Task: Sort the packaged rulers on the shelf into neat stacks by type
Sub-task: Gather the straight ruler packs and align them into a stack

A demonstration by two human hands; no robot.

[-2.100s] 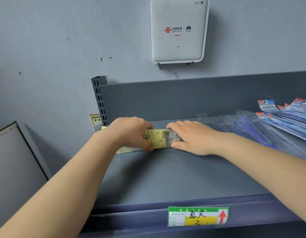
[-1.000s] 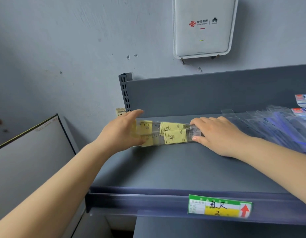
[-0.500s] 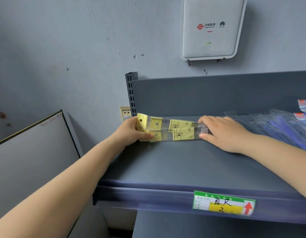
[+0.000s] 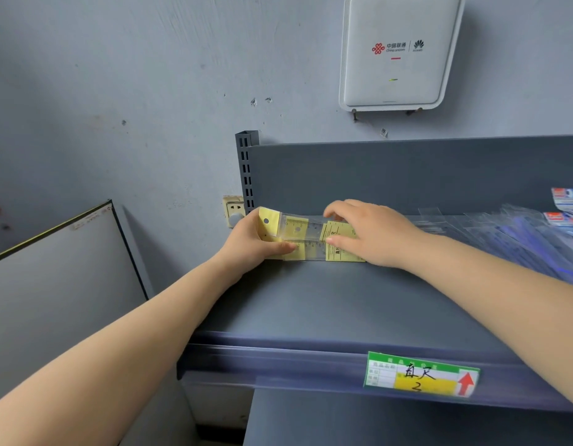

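A small stack of clear rulers with yellow card headers (image 4: 306,235) lies at the back left of the grey shelf (image 4: 327,304). My left hand (image 4: 254,241) grips its left end, thumb on top of the front ruler. My right hand (image 4: 372,233) grips the stack's right part, with fingers over the back edge and the thumb at the front edge. A loose pile of rulers in clear sleeves with blue and red headers (image 4: 520,233) spreads over the right of the shelf.
The shelf's back panel (image 4: 407,175) and slotted upright (image 4: 246,172) stand right behind the stack. A wall socket (image 4: 233,210) sits left of the upright. A white router (image 4: 396,53) hangs above. A price label (image 4: 420,375) is on the shelf's front lip. A board (image 4: 60,284) leans at left.
My right hand has slid left along the yellow stack, covering more of it. My left hand has kept hold of the left end, and the view has shifted slightly.
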